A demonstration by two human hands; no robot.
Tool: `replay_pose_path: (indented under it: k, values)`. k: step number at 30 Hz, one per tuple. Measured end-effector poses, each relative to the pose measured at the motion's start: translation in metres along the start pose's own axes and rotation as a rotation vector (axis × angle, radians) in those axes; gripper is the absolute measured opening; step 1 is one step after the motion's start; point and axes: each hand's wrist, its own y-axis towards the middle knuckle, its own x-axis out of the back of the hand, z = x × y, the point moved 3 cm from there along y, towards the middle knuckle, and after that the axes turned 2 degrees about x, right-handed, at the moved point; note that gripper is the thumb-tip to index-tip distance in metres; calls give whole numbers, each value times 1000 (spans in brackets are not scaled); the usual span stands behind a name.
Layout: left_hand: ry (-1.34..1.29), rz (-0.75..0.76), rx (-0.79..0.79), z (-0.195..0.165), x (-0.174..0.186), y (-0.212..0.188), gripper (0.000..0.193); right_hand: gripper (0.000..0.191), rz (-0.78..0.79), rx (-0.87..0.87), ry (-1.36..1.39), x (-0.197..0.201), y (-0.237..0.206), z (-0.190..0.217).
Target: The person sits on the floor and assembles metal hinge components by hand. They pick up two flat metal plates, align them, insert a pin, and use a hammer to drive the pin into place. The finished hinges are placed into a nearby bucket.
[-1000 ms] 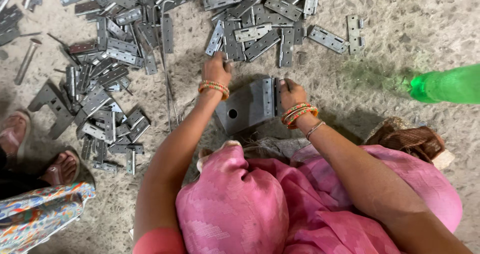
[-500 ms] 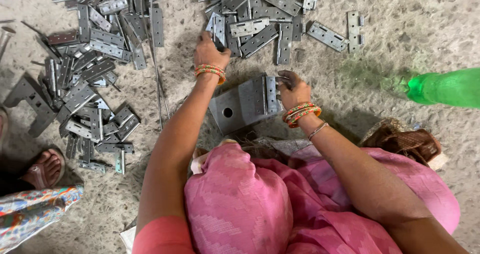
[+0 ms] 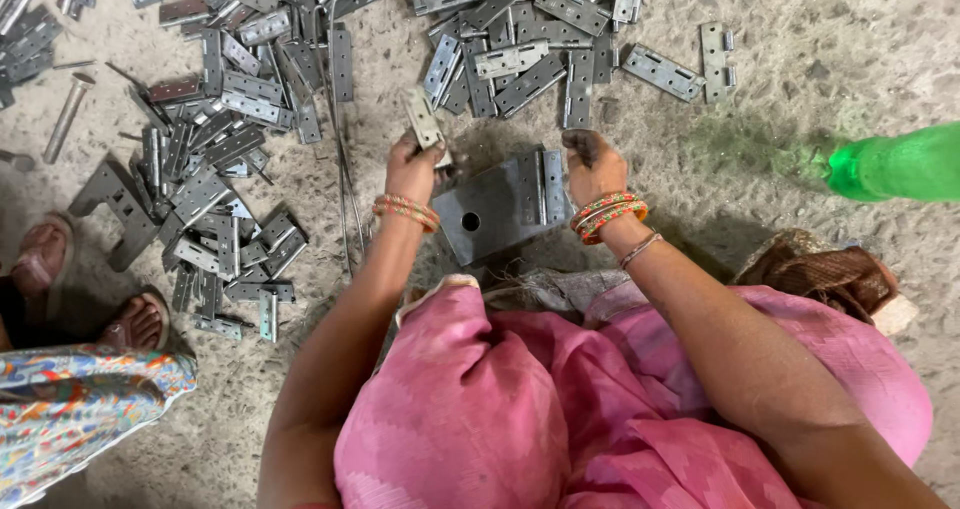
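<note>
I sit on a sandy floor with pink cloth over my knees. My left hand [image 3: 412, 167] grips a small grey metal hinge [image 3: 423, 119], held up just left of a dark steel block [image 3: 490, 212] with a round hole. My right hand [image 3: 592, 166] rests at the block's right top edge, fingers curled, next to hinge leaves [image 3: 540, 184] lying on the block. Whether it pinches anything I cannot tell. Both wrists wear orange bangles.
A heap of grey hinges [image 3: 530, 29] lies straight ahead and another heap [image 3: 215, 139] spreads to the left. A bolt [image 3: 66, 117] lies far left. Another person's sandalled feet [image 3: 60, 289] are at the left. A green bottle [image 3: 895, 166] lies at the right, brown cloth [image 3: 830, 274] below it.
My left hand reached out to the far heap, took a hinge, and has drawn back with it beside the block. My right hand stayed by the block's right edge.
</note>
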Motion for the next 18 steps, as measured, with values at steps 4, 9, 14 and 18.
replay_pose_path:
  k: [4, 9, 14, 18]
  values:
    - [355, -167, -551, -4, 2, -43, 32, 23, -12, 5, -21, -1, 3, 5]
    - [1218, -226, -519, 48, 4, -53, 44, 23, 58, -45, 36, -9, 3, 2]
    - [1011, -32, -267, 70, -11, -61, 29, 25, 215, -124, -153, -21, -9, -2]
    - [913, 107, -414, 58, -56, -88, 35, 50, 302, -70, -67, -26, -15, 8]
